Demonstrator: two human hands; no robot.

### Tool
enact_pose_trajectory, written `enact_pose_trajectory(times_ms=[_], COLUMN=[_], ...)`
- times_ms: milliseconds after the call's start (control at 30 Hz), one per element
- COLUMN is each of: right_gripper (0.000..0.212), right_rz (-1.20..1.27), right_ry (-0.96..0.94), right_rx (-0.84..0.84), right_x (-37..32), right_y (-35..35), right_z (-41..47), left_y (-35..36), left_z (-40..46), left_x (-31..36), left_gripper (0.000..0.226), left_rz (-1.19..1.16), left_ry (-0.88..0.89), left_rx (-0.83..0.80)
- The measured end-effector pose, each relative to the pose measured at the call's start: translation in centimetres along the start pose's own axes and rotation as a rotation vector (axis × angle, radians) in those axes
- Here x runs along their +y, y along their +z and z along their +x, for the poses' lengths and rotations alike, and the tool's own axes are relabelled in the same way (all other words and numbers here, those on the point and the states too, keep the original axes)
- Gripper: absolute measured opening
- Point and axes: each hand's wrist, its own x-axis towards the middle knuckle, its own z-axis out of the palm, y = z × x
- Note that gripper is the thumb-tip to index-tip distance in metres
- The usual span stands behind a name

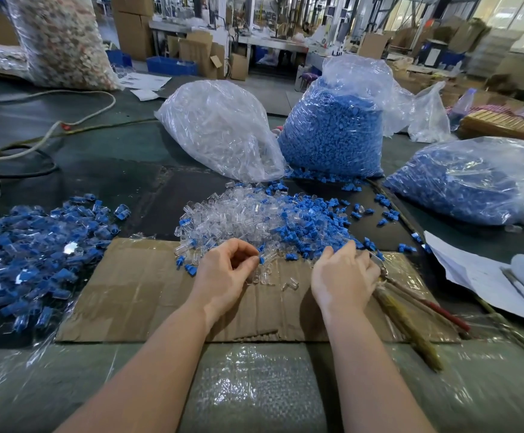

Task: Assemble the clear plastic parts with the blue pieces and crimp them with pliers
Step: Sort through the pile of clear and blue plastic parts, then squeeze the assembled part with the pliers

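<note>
A loose heap of clear plastic parts [239, 214] and blue pieces [313, 223] lies in the middle of the table, spilling onto a flat sheet of cardboard [136, 295]. My left hand [226, 270] hovers at the heap's near edge, its thumb and fingers curled together and pinching a small clear part with a blue piece at its tip. My right hand [345, 276] reaches into the blue pieces with its fingers bent down, and the pliers [410, 307] lie under and beside its palm, handles pointing to the lower right. I cannot tell whether it grips them.
A pile of assembled blue-and-clear parts [36, 251] lies at the left. Behind the heap stand a bag of clear parts [220, 129] and two bags of blue pieces [332, 132] [473, 182]. White papers [479, 276] lie at the right, cables [36, 126] at the far left.
</note>
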Motion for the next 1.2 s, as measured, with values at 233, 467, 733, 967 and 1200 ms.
enact_pose_trajectory(times_ms=[233,467,733,967,1200], right_gripper=[0.051,0.063,0.065,0.052,0.033], right_rz=[0.042,-0.034,-0.270,-0.362,-0.333], right_ry=[-0.115,-0.072,0.148,0.065,0.013], right_rx=[-0.058,0.001,-0.103,-0.114,-0.050], right_x=[0.3,1.4,3.5,4.2,3.9], right_y=[-0.5,-1.0,-1.8,-2.3,-2.9], right_z=[-0.1,-0.3,1.0,1.7,1.6], left_y=[0.0,0.1,0.2,0.2,0.2], left_z=[0.0,0.1,0.2,0.1,0.2], left_x=[0.1,-0.1,-0.4,-0.3,-0.2], left_gripper=[0.016,0.018,0.022,0.022,0.020], left_rz=[-0.006,0.002,-0.032,-0.028,-0.020], left_ry=[-0.004,0.001,-0.002,0.006,0.001], left_rx=[-0.010,-0.003,0.017,0.010,-0.001])
